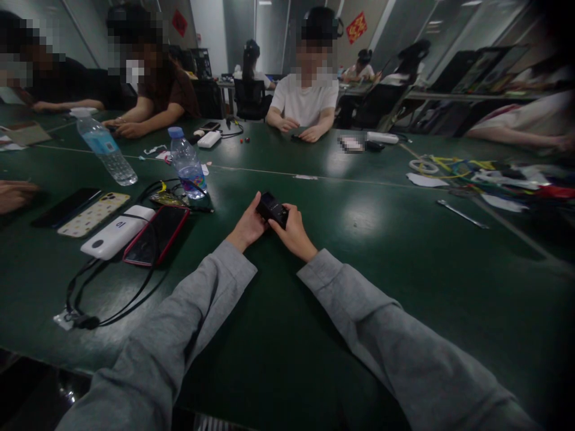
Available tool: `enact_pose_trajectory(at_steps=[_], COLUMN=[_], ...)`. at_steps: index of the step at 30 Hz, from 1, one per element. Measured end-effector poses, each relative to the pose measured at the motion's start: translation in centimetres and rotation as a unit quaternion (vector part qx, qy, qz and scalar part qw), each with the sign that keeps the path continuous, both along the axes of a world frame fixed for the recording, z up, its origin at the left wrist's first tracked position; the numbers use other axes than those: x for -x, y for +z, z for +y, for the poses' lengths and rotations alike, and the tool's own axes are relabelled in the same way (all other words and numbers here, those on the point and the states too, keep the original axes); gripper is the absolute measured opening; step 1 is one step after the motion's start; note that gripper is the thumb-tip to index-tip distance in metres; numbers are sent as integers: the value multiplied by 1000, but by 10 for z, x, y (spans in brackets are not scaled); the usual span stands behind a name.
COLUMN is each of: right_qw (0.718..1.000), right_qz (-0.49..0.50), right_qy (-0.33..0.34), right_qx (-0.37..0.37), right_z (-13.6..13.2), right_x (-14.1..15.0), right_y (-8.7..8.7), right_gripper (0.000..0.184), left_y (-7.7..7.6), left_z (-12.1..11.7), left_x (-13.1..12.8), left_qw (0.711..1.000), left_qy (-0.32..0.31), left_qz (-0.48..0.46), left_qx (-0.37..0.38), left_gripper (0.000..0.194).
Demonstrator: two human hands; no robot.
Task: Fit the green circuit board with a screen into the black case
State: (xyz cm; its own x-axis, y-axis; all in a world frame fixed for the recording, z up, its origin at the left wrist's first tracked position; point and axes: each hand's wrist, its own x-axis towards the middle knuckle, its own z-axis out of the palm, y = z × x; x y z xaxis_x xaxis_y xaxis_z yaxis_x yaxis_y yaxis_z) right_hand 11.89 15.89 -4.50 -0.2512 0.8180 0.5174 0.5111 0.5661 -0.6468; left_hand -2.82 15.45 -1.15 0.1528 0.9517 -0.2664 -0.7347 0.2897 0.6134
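Observation:
A small black handheld device (pixel 271 209) with a dark screen at one end and small marks or buttons at the other is held just above the green table. My left hand (pixel 250 224) grips its left side, thumb up along the edge. Around its right end closes my right hand (pixel 294 230), with the thumb on or near the button end. What kind of device it is, I cannot tell. To the left of my hands lie a red-edged phone (pixel 157 236) and a white power bank (pixel 118 232) with a black cord lying across them.
Two plastic bottles stand left of centre, one with a blue cap (pixel 186 164) and one tilted in view (pixel 105 146). A patterned phone (pixel 94 214) lies nearby. At right are a wrench-like metal tool (pixel 462 214) and tangled cables (pixel 489 173). Several people sit around the green table (pixel 381 263).

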Motion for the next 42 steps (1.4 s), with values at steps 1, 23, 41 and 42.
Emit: enact_pose_trajectory(at_steps=[1,23,41,42], right_qw=[1000,870,838,840], right_qz=[-1,319,416,413], right_qy=[3,143,58,62], right_qx=[8,346,349,347], right_z=[0,1,17,16], right_x=[0,-10,-19,-19], right_y=[0,27,21,21], right_gripper=[51,54,54,54], left_y=[0,3,-13,-12], left_z=[0,-7,0,0], left_x=[-1,-2,-11,-12], left_qw=[1000,996,994,994], left_qy=[4,-61,5,9], left_qz=[8,13,61,66], left_qx=[-7,-62,-86,-83], left_gripper=[40,45,42,44])
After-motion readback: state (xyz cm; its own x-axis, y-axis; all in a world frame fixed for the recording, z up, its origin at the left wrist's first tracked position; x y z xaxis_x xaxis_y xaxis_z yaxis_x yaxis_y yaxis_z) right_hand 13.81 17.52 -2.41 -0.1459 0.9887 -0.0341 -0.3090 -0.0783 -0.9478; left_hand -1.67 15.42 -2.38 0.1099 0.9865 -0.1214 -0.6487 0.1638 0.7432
